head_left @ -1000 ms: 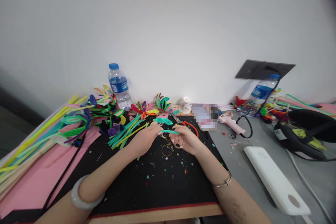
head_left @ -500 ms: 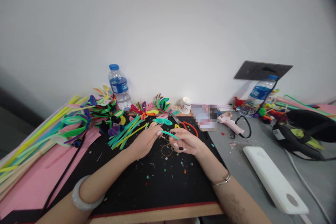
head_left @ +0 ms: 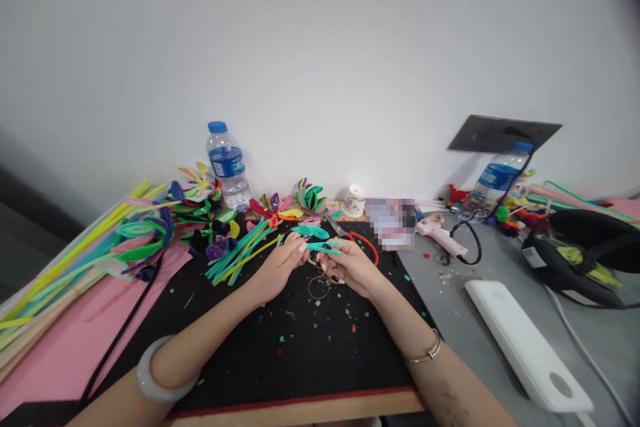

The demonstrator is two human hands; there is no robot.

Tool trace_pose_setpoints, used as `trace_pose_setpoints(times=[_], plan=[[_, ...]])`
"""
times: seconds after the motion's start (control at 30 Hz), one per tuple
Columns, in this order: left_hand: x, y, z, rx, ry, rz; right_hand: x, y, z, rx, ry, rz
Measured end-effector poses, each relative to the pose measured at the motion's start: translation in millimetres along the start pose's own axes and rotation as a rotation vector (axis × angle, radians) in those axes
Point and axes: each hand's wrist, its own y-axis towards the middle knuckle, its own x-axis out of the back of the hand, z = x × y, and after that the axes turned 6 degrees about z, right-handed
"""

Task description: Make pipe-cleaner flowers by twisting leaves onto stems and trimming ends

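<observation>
At left on the desk (head_left: 480, 293), loose pipe cleaners (head_left: 75, 260) and finished flowers (head_left: 200, 213) lie unmoved beside a water bottle (head_left: 227, 167). At centre, above the black mat (head_left: 300, 347), the left hand (head_left: 273, 267) pinches one end of a teal pipe cleaner (head_left: 323, 247) and the right hand (head_left: 350, 265) pinches the other; a second ago the piece lay as one straight strand, whereas it now shows folded into a narrow loop, so shaping appears under way. Red scissors (head_left: 363, 241) and a pink glue gun (head_left: 437, 230) lie untouched to the right.
</observation>
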Motion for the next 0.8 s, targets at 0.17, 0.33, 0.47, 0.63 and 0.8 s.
trace_pose_setpoints(times=[0.17, 0.33, 0.47, 0.63, 0.8], plan=[[1.1, 0.8, 1.0, 0.043, -0.062, -0.009, -3.4, 1.6, 2.3, 0.327, -0.633, -0.372], [-0.9, 0.8, 7.0, 0.065, -0.164, 0.111, -7.1, -2.6, 7.5, 0.498, -0.932, -0.263], [-0.3, 1.5, 7.7, 0.098, -0.171, 0.168, -9.9, -3.0, 5.7, 0.368, -0.843, -0.289], [2.0, 4.2, 4.9, 0.126, -0.274, 0.156, -11.9, -2.2, 2.7, 0.177, -0.619, -0.323], [4.5, 5.7, 3.8, 0.132, -0.324, 0.159, -12.5, -2.1, 3.4, 0.14, -0.474, -0.33]])
